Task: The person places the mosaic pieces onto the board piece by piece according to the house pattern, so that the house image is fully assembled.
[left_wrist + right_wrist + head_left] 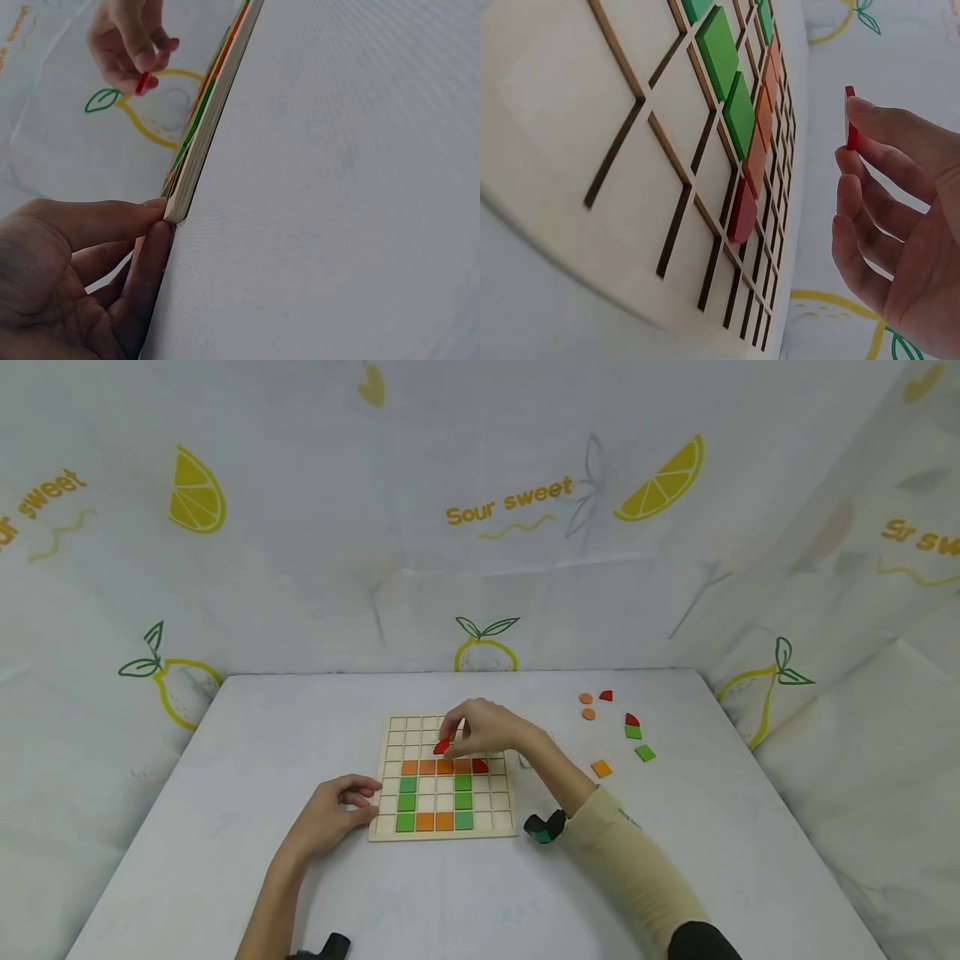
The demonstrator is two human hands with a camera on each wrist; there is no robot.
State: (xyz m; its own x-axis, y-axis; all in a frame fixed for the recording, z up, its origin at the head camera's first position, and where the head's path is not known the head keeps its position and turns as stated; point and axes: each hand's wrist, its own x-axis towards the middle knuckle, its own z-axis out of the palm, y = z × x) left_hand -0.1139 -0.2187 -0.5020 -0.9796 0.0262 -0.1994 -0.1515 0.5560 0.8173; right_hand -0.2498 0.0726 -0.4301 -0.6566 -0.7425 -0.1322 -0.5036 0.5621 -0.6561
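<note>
A pale wooden grid board (495, 827) lies on the table with green, orange and red pieces in its cells. My right hand (486, 727) is over the board's upper middle and pinches a red quarter-round tile (441, 747) between thumb and finger. In the right wrist view that tile (850, 120) is seen edge-on, raised off the board. Another red quarter-round tile (480, 766) sits at the right end of a row of orange square tiles (427, 767). My left hand (333, 810) touches the board's left edge, its thumb and fingertips resting at the rim with fingers loosely bent.
Loose pieces lie right of the board: two orange discs (588, 714), red quarter-round pieces (606, 696), green squares (645, 752) and an orange square (601, 768). A pale item (525, 762) is partly hidden behind the right forearm. A lemon-print curtain (315, 568) surrounds the white table (187, 860).
</note>
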